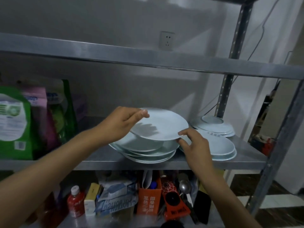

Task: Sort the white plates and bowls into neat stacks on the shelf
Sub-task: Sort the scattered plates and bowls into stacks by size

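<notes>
Two hands held one round white plate (162,125) between them, tipped a little and lifted above the messy pile of white plates (144,150) on the shiny metal shelf (102,159). The left hand (120,124) pinched the plate's far left rim, and the right hand (191,142) pinched its near right rim. A flat pair of white plates (220,148) lay just beside the right hand, so that hand was nearer to it.
</notes>
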A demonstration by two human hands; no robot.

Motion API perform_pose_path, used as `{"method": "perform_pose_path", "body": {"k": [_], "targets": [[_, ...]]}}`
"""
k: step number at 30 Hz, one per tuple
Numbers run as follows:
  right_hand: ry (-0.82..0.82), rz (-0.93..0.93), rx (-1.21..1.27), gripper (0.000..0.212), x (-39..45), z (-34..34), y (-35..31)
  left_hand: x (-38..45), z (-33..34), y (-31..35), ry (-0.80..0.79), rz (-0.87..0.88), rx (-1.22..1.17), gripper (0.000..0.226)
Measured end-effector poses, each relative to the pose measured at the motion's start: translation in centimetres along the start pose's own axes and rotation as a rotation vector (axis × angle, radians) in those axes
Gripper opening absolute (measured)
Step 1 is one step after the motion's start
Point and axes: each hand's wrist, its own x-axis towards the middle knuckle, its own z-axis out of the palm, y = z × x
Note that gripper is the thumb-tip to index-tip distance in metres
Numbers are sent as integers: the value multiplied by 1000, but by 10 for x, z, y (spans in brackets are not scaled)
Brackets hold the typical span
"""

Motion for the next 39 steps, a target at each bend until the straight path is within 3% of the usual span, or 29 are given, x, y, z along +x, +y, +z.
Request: {"method": "perform_pose_path", "body": {"k": [7,13,17,22,26,30,35,39], "targets": [[-102,47,-52,10,-9,10,8,10,-2,-18,-14,-2,198,74],[-110,74,-90,14,-13,10,15,14,8,-17,-22,44,297,45],[-112,67,-138,34,-10,4,16,27,9,-18,-62,73,370,51],[-131,197,-163,57,-7,-11,22,39,19,-16,-130,128,514,51],[-95,133,-220,54,10,-29,31,61,33,-19,-192,142,566,56],[-86,80,-286,55,35,-36,39,94,56,-21,-258,158,604,35],[-145,-27,-308,54,69,-23,42,132,77,-26,-276,42,452,27],[-200,-96,-365,59,95,-11,48,161,94,-46,-388,-58,558,31]]}}
